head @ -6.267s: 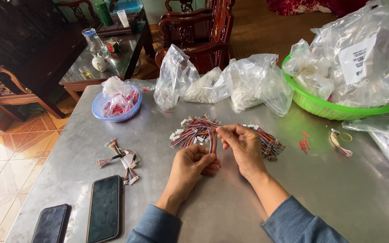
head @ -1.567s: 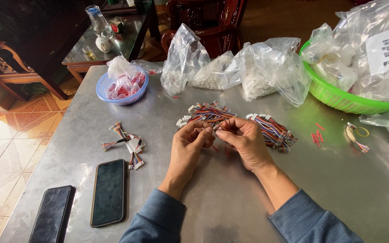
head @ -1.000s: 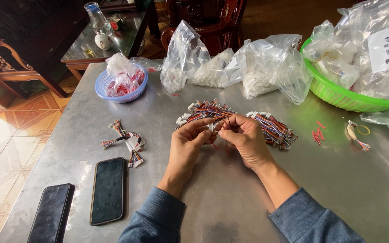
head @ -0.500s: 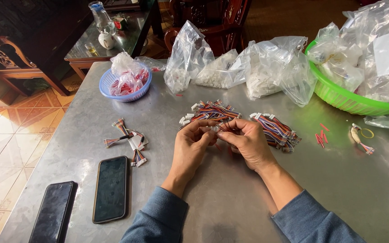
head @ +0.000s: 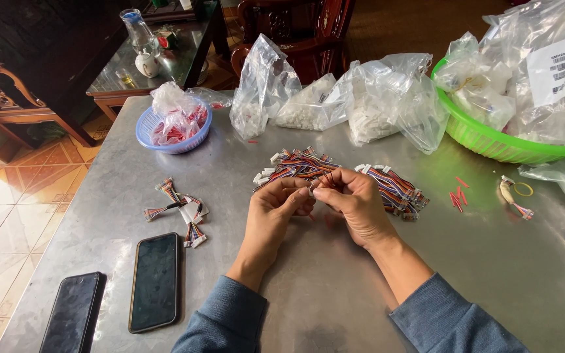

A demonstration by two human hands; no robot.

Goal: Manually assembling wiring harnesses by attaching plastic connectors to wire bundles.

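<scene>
Metal table [head: 335, 294], hands (both) [head: 276, 212] pinching wire harness [head: 299, 171]

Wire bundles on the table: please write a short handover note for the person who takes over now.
Left hand and right hand: fingertips pinch together on something small; what it is cannot be told.
Behind the hands: two piles of wire bundles.
Left: a few bundles lie apart by two phones.
Done: cannot be told from here.
Left: cannot be told either.
</scene>
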